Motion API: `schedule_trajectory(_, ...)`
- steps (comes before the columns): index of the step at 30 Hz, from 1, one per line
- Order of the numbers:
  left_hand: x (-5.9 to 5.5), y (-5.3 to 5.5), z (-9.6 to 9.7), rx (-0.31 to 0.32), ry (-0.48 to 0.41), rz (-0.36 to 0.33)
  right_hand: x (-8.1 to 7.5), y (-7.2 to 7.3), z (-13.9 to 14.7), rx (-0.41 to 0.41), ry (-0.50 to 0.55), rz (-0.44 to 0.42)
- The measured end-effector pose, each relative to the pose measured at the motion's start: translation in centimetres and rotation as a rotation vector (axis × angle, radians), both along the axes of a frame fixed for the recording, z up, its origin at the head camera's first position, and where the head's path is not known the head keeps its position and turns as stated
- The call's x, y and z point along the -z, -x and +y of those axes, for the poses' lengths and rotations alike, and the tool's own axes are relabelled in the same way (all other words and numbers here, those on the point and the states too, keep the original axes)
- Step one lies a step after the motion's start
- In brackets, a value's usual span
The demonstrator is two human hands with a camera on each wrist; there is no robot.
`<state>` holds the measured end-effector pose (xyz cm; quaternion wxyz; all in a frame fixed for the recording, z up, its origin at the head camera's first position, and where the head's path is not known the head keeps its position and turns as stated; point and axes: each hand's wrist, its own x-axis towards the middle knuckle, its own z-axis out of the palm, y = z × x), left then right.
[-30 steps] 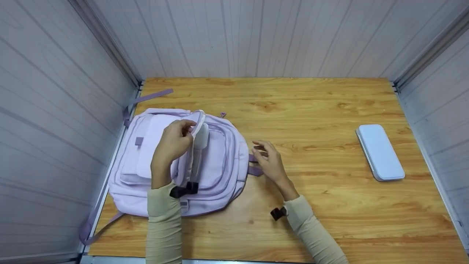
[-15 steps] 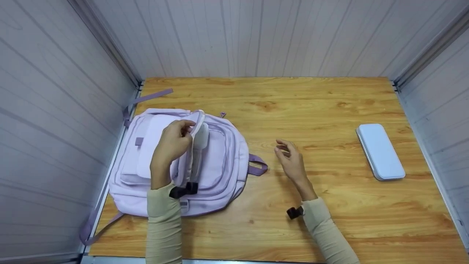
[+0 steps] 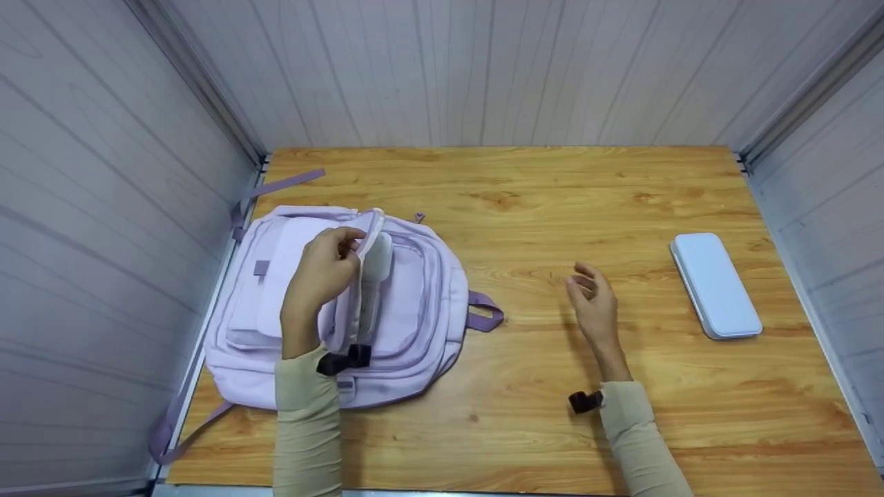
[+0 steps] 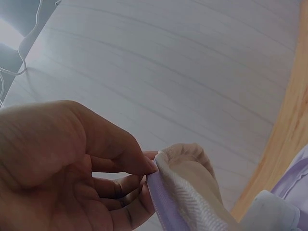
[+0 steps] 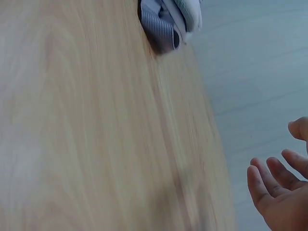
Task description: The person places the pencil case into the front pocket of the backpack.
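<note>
A lilac backpack (image 3: pixel 442 297) lies flat on the left half of the table, its purple top loop (image 3: pixel 489 323) pointing right. My left hand (image 3: pixel 321 269) pinches the zippered edge (image 4: pixel 166 204) of its front pocket between thumb and fingers, pulling it up so the pocket gapes. Inside the gap a pale, rounded flat piece (image 3: pixel 378 257) shows; the pocket's depth is hidden. Over the table right of the backpack, my right hand (image 3: pixel 595 304) holds nothing, fingers loosely bent, as the right wrist view (image 5: pixel 284 197) also has it.
A light blue oblong case (image 3: pixel 718 286) lies on the wooden table (image 3: pixel 552 442) at the right. Purple straps (image 3: pixel 290 181) trail from the backpack's left end. Grey panel walls (image 3: pixel 449 76) stand at the back and both sides.
My right hand has moved right, away from the backpack's top loop, toward the blue case. The left hand keeps its pinch on the pocket edge.
</note>
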<state>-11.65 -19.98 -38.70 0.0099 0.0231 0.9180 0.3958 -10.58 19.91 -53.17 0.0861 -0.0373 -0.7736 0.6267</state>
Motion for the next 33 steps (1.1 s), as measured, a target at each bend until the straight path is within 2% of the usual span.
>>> schedule_trajectory(4, 0.0, 0.0, 0.0, 0.003, -0.004, -0.002, 1.9, 0.3, 2.6, 0.103, 0.008, -0.022)
schedule_trajectory(5, 0.0, 0.0, -0.1, 0.003, -0.004, -0.003, 2.0, 0.2, 3.2, 0.124, 0.012, -0.025)
schedule_trajectory(7, 0.0, 0.0, -0.1, 0.002, -0.002, -0.005, 1.9, 0.0, 4.1, 0.163, 0.009, -0.031)
schedule_trajectory(11, 0.0, 0.0, -0.1, 0.002, -0.001, -0.003, 0.5, -1.0, 5.4, 0.218, 0.015, -0.07)
schedule_trajectory(23, 0.0, -0.1, -0.1, -0.002, -0.002, -0.007, 0.7, -1.5, 9.6, 0.387, -0.008, -0.129)
schedule_trajectory(28, -0.1, -0.1, 0.0, -0.006, -0.002, -0.001, 1.2, -1.3, 12.1, 0.48, 0.117, -0.138)
schedule_trajectory(31, -0.1, -0.1, -0.1, -0.005, -0.005, -0.006, 1.5, -1.3, 13.8, 0.559, 0.224, -0.129)
schedule_trajectory(33, -0.1, -0.1, -0.1, -0.005, -0.006, -0.008, 1.8, -1.4, 14.9, 0.614, 0.259, -0.124)
